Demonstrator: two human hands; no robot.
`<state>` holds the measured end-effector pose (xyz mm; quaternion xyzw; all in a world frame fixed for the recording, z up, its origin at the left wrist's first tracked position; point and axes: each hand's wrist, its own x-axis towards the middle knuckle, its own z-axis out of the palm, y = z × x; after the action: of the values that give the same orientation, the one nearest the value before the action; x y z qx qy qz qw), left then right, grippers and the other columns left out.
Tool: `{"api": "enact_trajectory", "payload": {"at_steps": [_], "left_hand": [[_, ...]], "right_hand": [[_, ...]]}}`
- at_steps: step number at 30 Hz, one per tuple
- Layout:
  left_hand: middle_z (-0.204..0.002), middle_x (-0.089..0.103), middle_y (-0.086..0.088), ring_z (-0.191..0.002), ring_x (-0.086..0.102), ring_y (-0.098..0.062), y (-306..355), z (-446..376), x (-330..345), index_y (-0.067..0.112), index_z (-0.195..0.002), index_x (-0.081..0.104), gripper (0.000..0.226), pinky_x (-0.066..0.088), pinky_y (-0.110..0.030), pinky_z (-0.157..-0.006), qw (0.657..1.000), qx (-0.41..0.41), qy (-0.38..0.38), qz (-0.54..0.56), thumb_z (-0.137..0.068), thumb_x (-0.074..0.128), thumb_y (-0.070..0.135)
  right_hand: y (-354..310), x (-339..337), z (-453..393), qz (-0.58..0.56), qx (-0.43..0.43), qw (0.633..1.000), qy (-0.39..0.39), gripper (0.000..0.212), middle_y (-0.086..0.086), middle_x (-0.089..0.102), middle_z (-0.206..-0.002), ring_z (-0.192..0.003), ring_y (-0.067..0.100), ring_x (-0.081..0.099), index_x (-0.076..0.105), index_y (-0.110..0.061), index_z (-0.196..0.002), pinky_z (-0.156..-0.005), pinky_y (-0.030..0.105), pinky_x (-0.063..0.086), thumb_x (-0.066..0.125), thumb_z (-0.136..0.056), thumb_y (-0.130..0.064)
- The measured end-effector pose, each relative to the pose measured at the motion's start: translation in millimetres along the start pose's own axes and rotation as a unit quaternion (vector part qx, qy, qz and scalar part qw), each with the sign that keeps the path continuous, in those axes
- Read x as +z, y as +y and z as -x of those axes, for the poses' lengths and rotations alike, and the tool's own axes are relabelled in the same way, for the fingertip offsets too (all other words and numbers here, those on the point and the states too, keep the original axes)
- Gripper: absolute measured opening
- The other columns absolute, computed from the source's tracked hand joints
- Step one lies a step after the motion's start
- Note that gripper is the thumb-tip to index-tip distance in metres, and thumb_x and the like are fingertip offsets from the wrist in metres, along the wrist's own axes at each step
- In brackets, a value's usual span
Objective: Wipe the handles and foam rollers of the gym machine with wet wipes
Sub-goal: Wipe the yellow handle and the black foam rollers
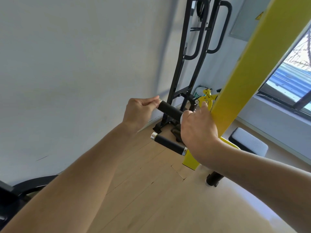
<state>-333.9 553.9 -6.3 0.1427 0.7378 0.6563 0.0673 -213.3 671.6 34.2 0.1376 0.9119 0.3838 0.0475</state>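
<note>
- The upper handle (170,109), black foam with a silver end cap, juts from the yellow machine arm (249,78); a lower handle (169,143) sits just beneath.
- The left hand (138,113) pinches the cap end, steadying it.
- The right hand (198,130) has its fingers curled round the handle's base, a sliver of white wet wipe (181,117) showing.
- Best technique, probably: twist the wipe while sliding outward, keeping the cap braced.

Two black foam-covered handles, upper (170,110) and lower (169,143), are mounted crosswise, parallel, on the yellow arm (249,78).
</note>
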Motion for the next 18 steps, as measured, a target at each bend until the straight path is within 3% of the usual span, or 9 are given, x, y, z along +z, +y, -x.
{"api": "enact_trajectory", "payload": {"at_steps": [1,3,8,12,15,18], "left_hand": [[-0.090,0.071,0.023,-0.075,0.063,0.003,0.6,0.9,0.8,0.022,-0.114,0.077,0.025,0.042,0.003,-0.060,1.000,-0.002,-0.002,0.001,-0.093,0.070,0.032],[-0.093,0.074,0.020,-0.075,0.061,0.002,0.6,1.2,2.4,0.023,-0.115,0.077,0.025,0.041,0.004,-0.058,1.000,-0.008,-0.004,0.003,-0.093,0.070,0.033],[-0.112,0.075,0.010,-0.076,0.060,0.013,1.8,2.6,3.9,0.020,-0.116,0.076,0.027,0.037,0.008,-0.060,1.000,-0.013,-0.016,0.004,-0.092,0.071,0.031],[-0.109,0.076,0.010,-0.071,0.059,0.025,1.8,2.3,-0.3,0.019,-0.114,0.077,0.025,0.038,0.007,-0.059,1.000,-0.010,-0.022,0.003,-0.093,0.070,0.029],[-0.104,0.075,0.019,-0.087,0.061,0.021,-1.4,-0.1,-3.9,0.022,-0.114,0.077,0.025,0.037,0.010,-0.065,1.000,-0.010,-0.010,0.010,-0.091,0.072,0.031],[-0.096,0.073,0.023,-0.079,0.061,0.022,-4.3,-0.3,-3.6,0.023,-0.112,0.078,0.024,0.039,0.008,-0.067,1.000,-0.009,-0.006,0.015,-0.092,0.071,0.033]], "right_hand": [[-0.4,0.2,0.4,0.008,-0.003,1.000,-0.002,0.036,0.008,0.064,-0.098,-0.109,0.031,0.063,0.053,-0.008,-0.131,-0.116,0.056,0.023,0.053,-0.101,-0.029],[-3.5,-1.1,-5.3,-0.026,0.007,1.000,0.004,0.036,0.006,0.056,-0.088,-0.104,0.030,0.064,0.054,-0.009,-0.130,-0.118,0.057,0.019,0.052,-0.102,-0.030],[-19.7,-12.0,-38.1,-0.202,0.019,0.978,0.048,0.040,0.005,0.062,-0.092,-0.097,0.026,0.065,0.049,-0.011,-0.121,-0.108,0.047,0.031,0.040,-0.105,-0.046],[-27.9,-11.4,-47.3,-0.275,-0.005,0.957,0.092,0.041,0.005,0.065,-0.101,-0.097,0.026,0.066,0.046,-0.009,-0.120,-0.102,0.043,0.038,0.039,-0.105,-0.047],[-18.3,-8.8,-30.1,-0.215,0.007,0.974,0.077,0.037,0.006,0.064,-0.096,-0.090,0.026,0.063,0.047,-0.010,-0.123,-0.100,0.047,0.041,0.042,-0.106,-0.042],[-4.7,-5.4,-5.6,-0.045,0.023,0.999,0.021,0.035,0.008,0.064,-0.095,-0.098,0.030,0.064,0.049,-0.012,-0.125,-0.104,0.053,0.038,0.050,-0.101,-0.037]]}}
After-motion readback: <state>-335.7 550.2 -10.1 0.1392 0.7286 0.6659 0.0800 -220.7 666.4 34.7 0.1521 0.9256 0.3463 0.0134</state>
